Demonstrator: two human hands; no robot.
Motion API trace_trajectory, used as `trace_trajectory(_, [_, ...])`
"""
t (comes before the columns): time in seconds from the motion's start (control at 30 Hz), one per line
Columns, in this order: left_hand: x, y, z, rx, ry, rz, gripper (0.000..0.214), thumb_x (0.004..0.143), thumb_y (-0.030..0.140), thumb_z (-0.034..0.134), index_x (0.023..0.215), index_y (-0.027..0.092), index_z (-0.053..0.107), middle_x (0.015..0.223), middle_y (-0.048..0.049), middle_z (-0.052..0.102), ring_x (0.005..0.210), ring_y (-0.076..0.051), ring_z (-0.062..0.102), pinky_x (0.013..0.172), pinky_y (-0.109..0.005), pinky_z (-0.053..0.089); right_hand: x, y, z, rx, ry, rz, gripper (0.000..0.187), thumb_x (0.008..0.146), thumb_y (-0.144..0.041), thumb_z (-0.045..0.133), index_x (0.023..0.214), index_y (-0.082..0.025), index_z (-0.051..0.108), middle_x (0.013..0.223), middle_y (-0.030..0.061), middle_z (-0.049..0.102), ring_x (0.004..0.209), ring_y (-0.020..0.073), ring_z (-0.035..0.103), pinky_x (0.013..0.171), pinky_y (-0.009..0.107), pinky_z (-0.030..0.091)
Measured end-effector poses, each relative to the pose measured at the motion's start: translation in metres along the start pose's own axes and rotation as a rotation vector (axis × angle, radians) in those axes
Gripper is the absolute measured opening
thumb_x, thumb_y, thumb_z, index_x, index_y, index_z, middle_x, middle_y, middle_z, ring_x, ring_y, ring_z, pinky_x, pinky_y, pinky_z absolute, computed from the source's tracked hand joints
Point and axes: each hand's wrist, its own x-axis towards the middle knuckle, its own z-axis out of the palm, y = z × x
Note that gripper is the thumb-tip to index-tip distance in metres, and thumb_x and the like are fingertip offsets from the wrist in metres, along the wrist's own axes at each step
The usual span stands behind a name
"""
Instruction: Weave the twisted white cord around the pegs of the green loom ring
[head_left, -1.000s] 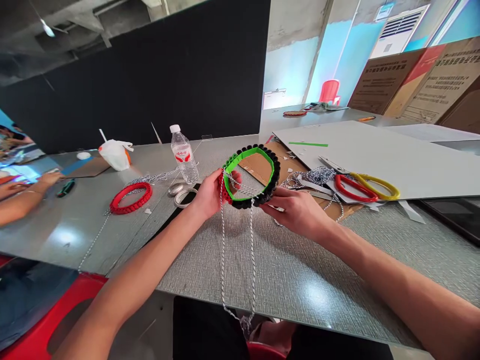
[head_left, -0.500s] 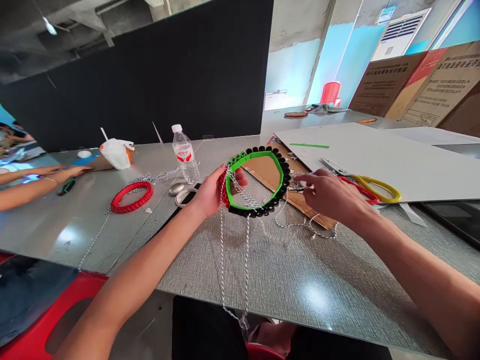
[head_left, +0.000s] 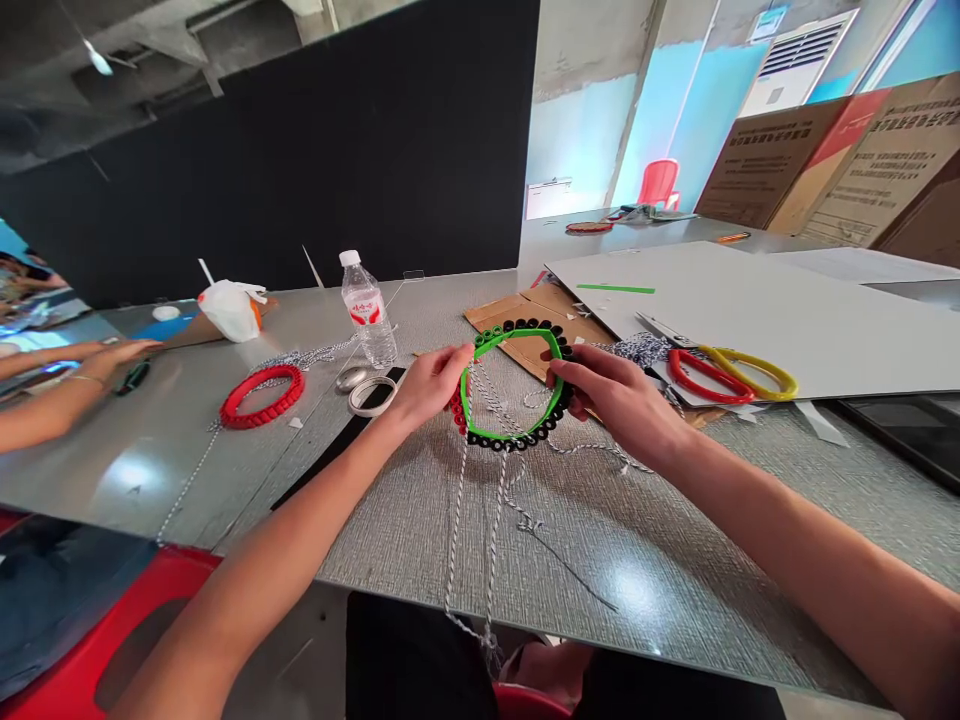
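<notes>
A ring [head_left: 536, 434] with a green inner band and an outer row of black, red and green rolls is held upright above the table. At its upper left edge, the fingers of my left hand [head_left: 433, 388] pinch it, along with a white-and-black cord [head_left: 458, 530]. My right hand [head_left: 615, 395] grips the black right side, thumb on the inner band and fingers behind. Cord strands cross the ring's opening and hang past the table edge to a knotted end. A thin dark wire [head_left: 574, 573] lies below the ring, beside a cord knot.
Scissors [head_left: 709, 375] with red and yellow handles lie right of my right hand, near a white board [head_left: 750, 310]. Cardboard [head_left: 491, 318] lies behind the ring. Leftward are a bottle [head_left: 367, 310], tape roll [head_left: 373, 396], red ring [head_left: 262, 396] and another person's arms [head_left: 67, 390].
My right hand has moved left from beside the scissors and taken hold of the ring's right side. The ring sits slightly lower. The dark wire now lies on the table.
</notes>
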Motion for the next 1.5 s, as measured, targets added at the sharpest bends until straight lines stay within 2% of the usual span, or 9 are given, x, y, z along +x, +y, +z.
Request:
trace_trajectory(0.2, [-0.003,0.011,-0.005,0.426,-0.034,0.199,0.042,0.094,0.057,0.056,0.076,0.023,0.072,0.057,0.002,0.044,0.056,-0.016,0.037,0.06,-0.035,0.026,-0.004,-0.001,0.005,0.013,-0.139,0.03,0.032,0.091,-0.05,0.062,0.099,-0.019,0.065,0.094,0.0067,0.066,0.061,0.0115,0.049,0.053,0.029,0.043])
trace_trajectory(0.47, [-0.001,0.011,-0.005,0.242,0.09,0.142,0.043,0.092,0.064,0.056,0.08,0.025,0.071,0.058,0.0011,0.05,0.049,-0.015,0.051,0.055,-0.033,0.028,-0.002,0.0,0.009,0.244,-0.218,0.108,0.045,0.096,-0.038,0.033,0.12,-0.013,0.062,0.098,0.016,0.068,0.065,0.0184,0.055,0.056,0.034,0.048])
trace_trajectory(0.73, [0.004,0.011,-0.013,0.168,0.201,0.145,0.044,0.089,0.065,0.06,0.078,0.025,0.072,0.052,0.0003,0.054,0.045,-0.014,0.051,0.051,-0.031,0.028,-0.017,0.0,0.023,0.193,-0.631,0.234,0.031,0.087,-0.048,0.068,0.095,-0.018,0.068,0.079,0.0025,0.06,0.056,0.0103,0.046,0.046,0.025,0.038])
trace_trajectory(0.87, [0.006,0.012,-0.016,-0.001,0.198,0.095,0.043,0.084,0.066,0.066,0.082,0.024,0.075,0.055,-0.0013,0.059,0.044,-0.012,0.05,0.048,-0.03,0.027,-0.002,0.002,-0.003,-0.19,-0.485,0.045,0.04,0.096,-0.056,0.055,0.096,-0.02,0.073,0.073,0.0019,0.06,0.058,0.012,0.05,0.052,0.026,0.04])
trace_trajectory(1.03, [0.005,0.015,-0.018,-0.058,0.203,0.067,0.045,0.082,0.068,0.068,0.095,0.026,0.079,0.062,-0.0021,0.062,0.044,-0.011,0.049,0.049,-0.031,0.032,0.015,0.006,-0.049,-1.15,0.062,-0.006,0.023,0.09,-0.033,0.059,0.094,-0.022,0.079,0.087,0.0121,0.072,0.066,0.0222,0.061,0.056,0.033,0.037])
trace_trajectory(1.13, [0.005,0.014,-0.017,-0.036,0.2,0.083,0.044,0.083,0.067,0.067,0.094,0.026,0.079,0.068,-0.0027,0.065,0.046,-0.011,0.051,0.051,-0.031,0.034,0.012,0.004,-0.047,-1.187,0.18,-0.032,0.036,0.086,-0.03,0.061,0.117,-0.019,0.076,0.115,0.0194,0.068,0.063,0.0206,0.061,0.054,0.034,0.036])
trace_trajectory(1.2, [0.006,0.012,-0.017,-0.031,0.194,0.095,0.043,0.082,0.067,0.069,0.089,0.026,0.079,0.07,-0.003,0.066,0.047,-0.011,0.052,0.053,-0.031,0.034,0.004,-0.001,-0.031,-0.965,0.095,-0.126,0.044,0.09,-0.033,0.057,0.13,-0.021,0.069,0.112,0.0144,0.069,0.061,0.0169,0.058,0.055,0.033,0.041])
trace_trajectory(1.37, [0.008,0.01,-0.015,0.014,0.209,0.088,0.048,0.082,0.069,0.067,0.076,0.022,0.075,0.062,-0.0032,0.062,0.045,-0.012,0.05,0.052,-0.031,0.031,-0.017,-0.01,0.024,-0.269,-0.484,-0.079,0.036,0.098,-0.047,0.053,0.115,-0.023,0.073,0.083,0.0025,0.07,0.053,0.0111,0.05,0.047,0.026,0.04])
trace_trajectory(1.5, [0.01,0.011,-0.018,-0.01,0.234,0.069,0.047,0.082,0.068,0.068,0.077,0.022,0.075,0.06,-0.0023,0.061,0.045,-0.012,0.05,0.05,-0.031,0.03,-0.023,-0.008,0.028,-0.302,-0.612,-0.154,0.03,0.098,-0.041,0.056,0.097,-0.022,0.078,0.082,0.0025,0.072,0.065,0.0127,0.061,0.057,0.025,0.046])
